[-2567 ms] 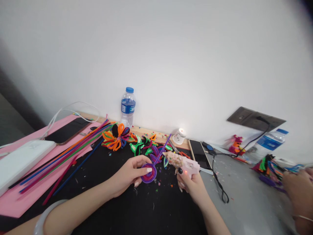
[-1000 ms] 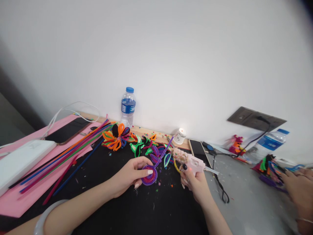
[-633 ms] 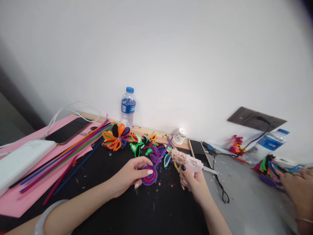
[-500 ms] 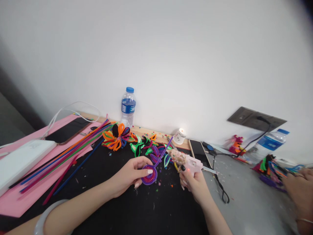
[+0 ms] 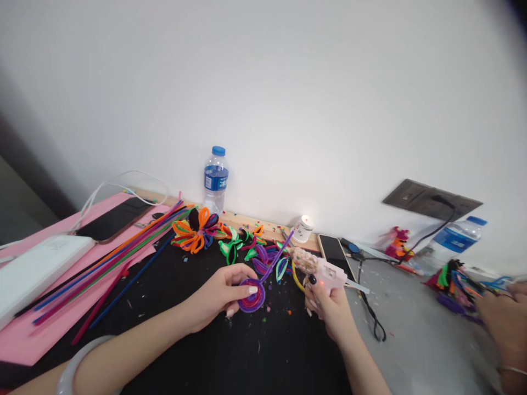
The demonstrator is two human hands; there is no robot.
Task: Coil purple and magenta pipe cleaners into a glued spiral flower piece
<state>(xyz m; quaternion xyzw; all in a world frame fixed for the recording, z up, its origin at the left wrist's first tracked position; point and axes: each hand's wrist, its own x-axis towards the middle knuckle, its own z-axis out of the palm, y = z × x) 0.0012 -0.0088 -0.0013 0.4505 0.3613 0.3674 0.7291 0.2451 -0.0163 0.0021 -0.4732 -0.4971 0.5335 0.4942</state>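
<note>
The left hand (image 5: 214, 296) pinches a purple coil (image 5: 251, 295) of pipe cleaner flat on the black mat (image 5: 197, 351); the free end of the stem rises up and to the right. This hand and the coil are in the same place as a second ago. The right hand (image 5: 329, 307) is closed around a pink glue gun (image 5: 319, 271). Half a second ago the nozzle was a little nearer to the coil; now the gun sits slightly back and to the right, so the tip is near the coil but apart from it. To my judgement no glue is going on the coil at this moment.

Behind the coil, finished petals (image 5: 247, 247) lie close, and just beside the gun there is a phone (image 5: 335, 253) and a candle (image 5: 303, 229). The gun's cord (image 5: 373, 318) trails to the right over the grey table (image 5: 411, 340). Long pipe cleaners (image 5: 115, 252) lie well to the left, on pink paper (image 5: 24, 340). A bottle (image 5: 215, 180) stands at the wall. In front of both hands, the mat is open. At the far right edge, another person's hand (image 5: 502, 323) works on its own pile, well apart.
</note>
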